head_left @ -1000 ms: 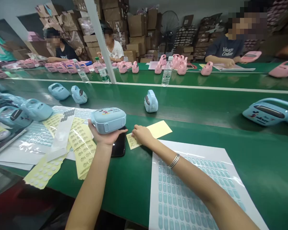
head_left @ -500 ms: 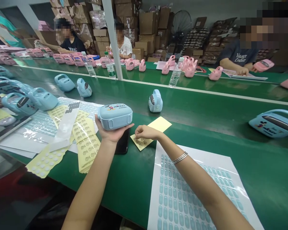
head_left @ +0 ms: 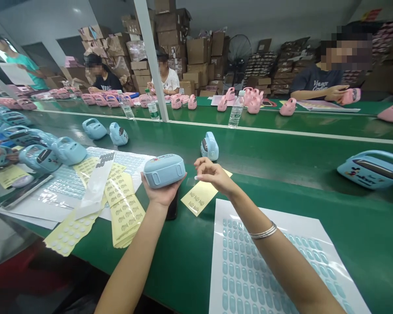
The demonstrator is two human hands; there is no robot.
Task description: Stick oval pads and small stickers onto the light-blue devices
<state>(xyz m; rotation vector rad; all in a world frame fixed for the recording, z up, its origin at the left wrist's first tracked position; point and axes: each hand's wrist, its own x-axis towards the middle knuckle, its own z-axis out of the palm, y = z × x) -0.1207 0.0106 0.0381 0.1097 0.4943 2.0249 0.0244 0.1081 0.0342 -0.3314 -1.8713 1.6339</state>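
Head view: left hand (head_left: 164, 192) cups blue case (head_left: 163, 170), right hand (head_left: 215, 175) pinches sticker (head_left: 197, 177).

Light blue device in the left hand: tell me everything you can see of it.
The light blue device is a rounded, smooth, plastic-looking shell with a recessed rectangular panel on the side facing the camera and a small colourful print on top. It lies level on the upturned left hand, held above a dark phone on the green table. The right hand is close beside it, not touching.
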